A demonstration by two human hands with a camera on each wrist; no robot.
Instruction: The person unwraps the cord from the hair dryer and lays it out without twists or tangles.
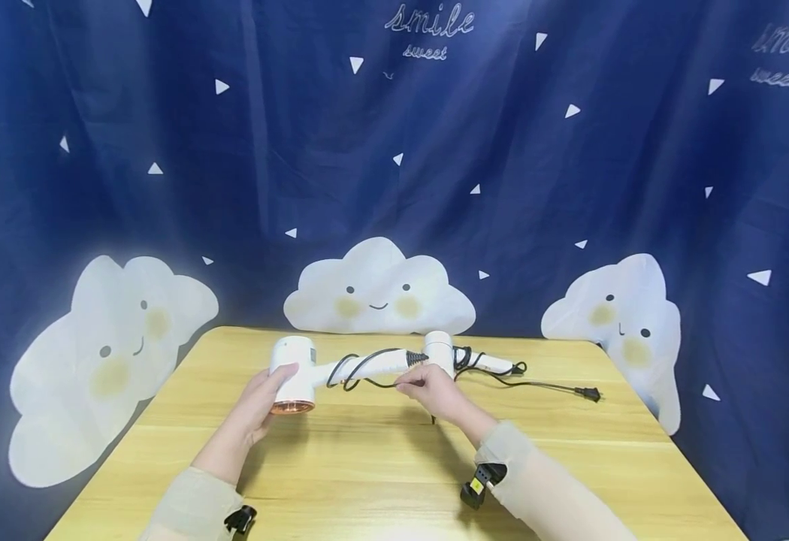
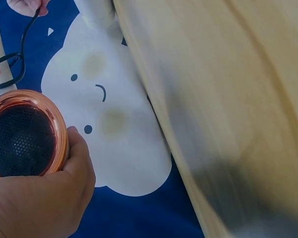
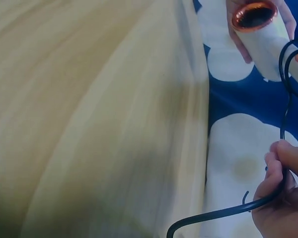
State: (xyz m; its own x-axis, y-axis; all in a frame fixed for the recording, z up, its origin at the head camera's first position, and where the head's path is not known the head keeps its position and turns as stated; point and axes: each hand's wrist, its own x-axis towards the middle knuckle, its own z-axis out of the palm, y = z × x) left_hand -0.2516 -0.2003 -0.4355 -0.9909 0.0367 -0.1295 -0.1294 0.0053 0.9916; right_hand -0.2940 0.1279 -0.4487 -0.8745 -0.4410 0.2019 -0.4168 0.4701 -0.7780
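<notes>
My left hand [image 1: 259, 402] grips the round head of a white hair dryer [image 1: 293, 364], held above the table. Its copper-coloured rim [image 2: 62, 129] and dark mesh show in the left wrist view. The handle [image 1: 377, 364] points right, with a black cord [image 1: 355, 373] looped loosely round it. A stretch of that cord is pinched between thumb and fingers of my right hand [image 1: 438, 391], near the handle's end. From this hand the cord [image 3: 223, 213] hangs on in a curve in the right wrist view; its far end is hidden there.
Behind my right hand, a second white hair dryer [image 1: 439, 349] is on the wooden table [image 1: 367, 466], its handle wrapped in black cord. A black plug [image 1: 589, 394] lies to its right. A dark blue curtain [image 1: 340, 150] with cloud shapes hangs behind the table.
</notes>
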